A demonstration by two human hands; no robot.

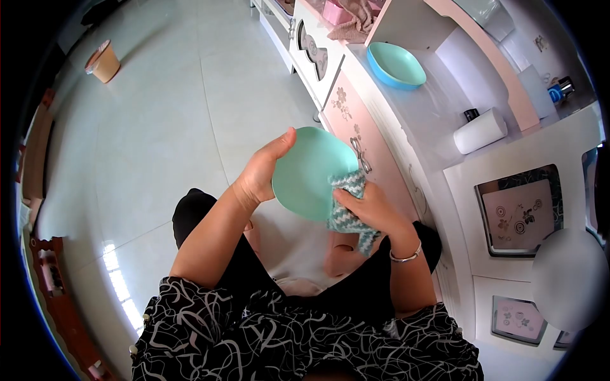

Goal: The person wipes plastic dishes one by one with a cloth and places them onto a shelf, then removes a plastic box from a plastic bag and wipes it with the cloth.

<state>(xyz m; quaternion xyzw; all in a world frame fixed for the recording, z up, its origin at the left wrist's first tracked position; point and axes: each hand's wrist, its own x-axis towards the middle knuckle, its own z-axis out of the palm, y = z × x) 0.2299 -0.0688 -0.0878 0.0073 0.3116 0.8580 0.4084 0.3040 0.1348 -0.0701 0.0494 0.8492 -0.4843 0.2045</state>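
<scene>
Past the right hand (372,206), clutching a zigzag cloth (345,219), a bowl (396,65) sits on the counter (432,114); the left hand (259,170) grips a mint dish (310,166).

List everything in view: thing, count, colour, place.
Held dish: 1, pale green, centre.
Zigzag cloth: 1, green and white, against the held dish.
Cabinets: 1 run, white and pink, right.
Shelf dish: 1, blue-green, on the cabinets' top.
Roll: 1, white, lying on the cabinets' top.
Bottle: 1, blue and black, far right.
Rumpled cloth: 1, brownish pink, top edge.
Floor: 1, pale tiles, left and centre.
Bin: 1, pale orange, floor, upper left.
Bracelet: 1, silver, right wrist.
Trousers: 1 pair, black, lower centre.
Top: 1, black and white, bottom.
Left hand: 1, bare, gripping the held dish.
Right hand: 1, bare, holding the zigzag cloth.
</scene>
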